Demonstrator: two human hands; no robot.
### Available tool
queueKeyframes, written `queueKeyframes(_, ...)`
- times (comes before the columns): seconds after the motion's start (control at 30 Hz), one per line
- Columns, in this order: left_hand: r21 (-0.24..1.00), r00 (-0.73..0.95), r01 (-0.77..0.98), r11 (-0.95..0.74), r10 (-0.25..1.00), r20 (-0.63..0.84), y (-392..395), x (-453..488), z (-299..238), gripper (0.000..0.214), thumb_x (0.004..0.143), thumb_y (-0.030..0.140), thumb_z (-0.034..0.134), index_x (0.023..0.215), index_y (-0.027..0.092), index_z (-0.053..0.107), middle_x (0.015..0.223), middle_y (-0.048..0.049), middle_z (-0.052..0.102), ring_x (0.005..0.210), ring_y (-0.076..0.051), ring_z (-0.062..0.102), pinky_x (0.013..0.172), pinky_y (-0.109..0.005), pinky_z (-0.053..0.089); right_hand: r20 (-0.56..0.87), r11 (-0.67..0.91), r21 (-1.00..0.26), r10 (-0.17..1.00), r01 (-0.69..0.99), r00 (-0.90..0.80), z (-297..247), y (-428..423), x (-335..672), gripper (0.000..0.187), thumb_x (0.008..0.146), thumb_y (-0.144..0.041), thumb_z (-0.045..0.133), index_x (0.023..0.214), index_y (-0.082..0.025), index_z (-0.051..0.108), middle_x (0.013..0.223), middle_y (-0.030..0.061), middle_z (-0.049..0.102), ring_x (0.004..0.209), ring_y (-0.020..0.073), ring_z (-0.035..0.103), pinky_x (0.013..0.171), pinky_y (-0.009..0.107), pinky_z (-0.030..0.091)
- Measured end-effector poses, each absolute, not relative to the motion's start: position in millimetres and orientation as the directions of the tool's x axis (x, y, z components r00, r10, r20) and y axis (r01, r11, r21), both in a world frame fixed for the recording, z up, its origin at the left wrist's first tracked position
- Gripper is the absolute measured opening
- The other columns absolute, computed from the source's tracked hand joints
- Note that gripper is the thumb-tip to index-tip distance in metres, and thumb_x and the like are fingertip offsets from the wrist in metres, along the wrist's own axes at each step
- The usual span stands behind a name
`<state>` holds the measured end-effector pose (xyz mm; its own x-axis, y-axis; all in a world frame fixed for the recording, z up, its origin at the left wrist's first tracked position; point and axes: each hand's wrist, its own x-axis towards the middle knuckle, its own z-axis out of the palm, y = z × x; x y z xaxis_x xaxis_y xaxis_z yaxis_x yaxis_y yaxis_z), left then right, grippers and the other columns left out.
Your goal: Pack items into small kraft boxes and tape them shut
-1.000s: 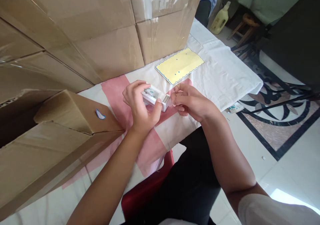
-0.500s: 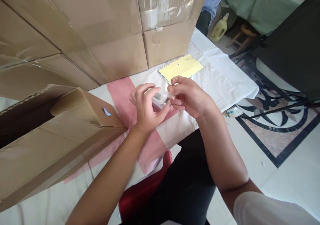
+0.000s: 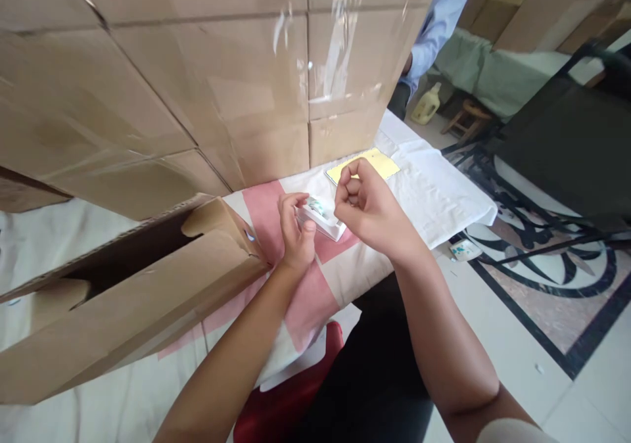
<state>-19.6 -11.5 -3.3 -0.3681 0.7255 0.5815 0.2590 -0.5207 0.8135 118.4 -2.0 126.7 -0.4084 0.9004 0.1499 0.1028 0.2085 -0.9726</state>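
One white box — left hand alongside, right hand curled nearby.

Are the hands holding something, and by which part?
The left hand seems to hold the small white box around its left end. Whether the curled right hand has anything in its grip cannot be told.

1. You have taped cartons standing along the surface's far edge.
2. Past its far right corner, you see a yellow bottle and wooden stool.
3. Below your near edge: a red seat.
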Motion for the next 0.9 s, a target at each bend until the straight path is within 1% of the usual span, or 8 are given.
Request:
queueKeyframes(0.13,0.84,-0.301,0.129,-0.528,0.786,0.54,-26,-12,23,0.07,0.087,0.086,0.03,0.093,0.022,0.057,0.085,-0.0053,0.055,0.079,-0.021,0.055,0.075,-0.038,0.05,0.331,0.428,-0.9,0.793,0.081,-0.512,143,-24,112,0.03,0.079,-0.007,0.057,0.098,-0.024,0.041,0.079,-0.0062,0.051,0.064,0.0104,0.045,0.059,0.025,0.036)
queueKeyframes(0.23,0.819,-0.334,0.079,-0.569,0.759,0.559,-58,-13,54,0.073,0.086,0.088,0.028,0.091,0.022,0.059,0.085,-0.0073,0.057,0.078,-0.022,0.058,0.071,-0.04,0.052,0.449,0.54,-0.842,0.709,0.009,-0.545,148,-41,103,0.032,0.079,-0.005,0.057,0.098,-0.025,0.042,0.086,-0.0041,0.052,0.065,0.0108,0.046,0.059,0.025,0.037)
queueKeyframes(0.33,0.792,-0.438,0.112,-0.6,0.686,0.581,-105,-30,79,0.049,0.094,0.069,0.047,0.096,0.023,0.064,0.084,-0.0055,0.057,0.078,-0.021,0.056,0.07,-0.038,0.049,0.497,0.605,-0.796,0.633,-0.022,-0.593,151,-62,89,0.034,0.079,-0.003,0.057,0.1,-0.026,0.043,0.089,-0.0027,0.053,0.065,0.0113,0.045,0.059,0.026,0.038)
queueKeyframes(0.47,0.789,-0.474,0.354,-0.502,0.631,0.614,-175,-65,88,0.015,0.097,0.03,0.058,0.087,0.025,0.067,0.08,-0.0023,0.061,0.08,-0.019,0.056,0.072,-0.035,0.046,0.507,0.68,-0.732,0.504,-0.039,-0.699,149,-101,64,0.033,0.081,-0.007,0.059,0.101,-0.027,0.042,0.089,-0.0021,0.054,0.064,0.0122,0.046,0.058,0.026,0.039)
queueKeyframes(0.63,0.802,-0.63,0.466,-0.373,0.497,0.597,-257,-105,70,0.013,0.095,0.023,0.059,0.084,0.026,0.065,0.081,-0.001,0.061,0.079,-0.02,0.057,0.073,-0.034,0.047,0.411,0.741,-0.67,0.419,0.044,-0.81,134,-143,28,0.025,0.087,-0.013,0.055,0.103,-0.027,0.041,0.089,-0.0003,0.055,0.066,0.0151,0.052,0.059,0.029,0.045)
queueKeyframes(0.73,0.84,-0.722,0.44,-0.316,0.432,0.541,-295,-128,61,0.016,0.095,0.026,0.058,0.08,0.025,0.063,0.08,-0.0012,0.059,0.078,-0.02,0.057,0.071,-0.033,0.047,0.502,0.863,-0.466,0.441,0.196,-0.744,143,-142,4,0.026,0.092,-0.021,0.055,0.116,-0.023,0.046,0.114,0.0118,0.061,0.102,0.0255,0.062,0.085,0.042,0.055)
queueKeyframes(0.8,0.859,-0.734,0.424,-0.285,0.448,0.511,-313,-142,60,0.018,0.095,0.028,0.057,0.078,0.025,0.061,0.08,-0.0013,0.058,0.078,-0.02,0.056,0.07,-0.033,0.046,0.489,0.916,-0.282,0.394,0.286,-0.778,157,-129,-16,0.043,0.098,-0.031,0.053,0.138,-0.018,0.046,0.146,0.0194,0.051,0.139,0.033,0.047,0.113,0.053,0.041)
queueKeyframes(0.9,0.889,-0.741,0.384,-0.25,0.49,0.459,-326,-154,65,0.024,0.097,0.032,0.054,0.075,0.024,0.057,0.078,-0.0009,0.056,0.076,-0.019,0.056,0.07,-0.032,0.046,0.318,0.941,-0.077,0.337,0.33,-0.886,172,-105,-47,0.064,0.103,-0.044,0.045,0.159,-0.015,0.035,0.169,0.0143,0.029,0.158,0.0359,0.018,0.128,0.058,0.014)
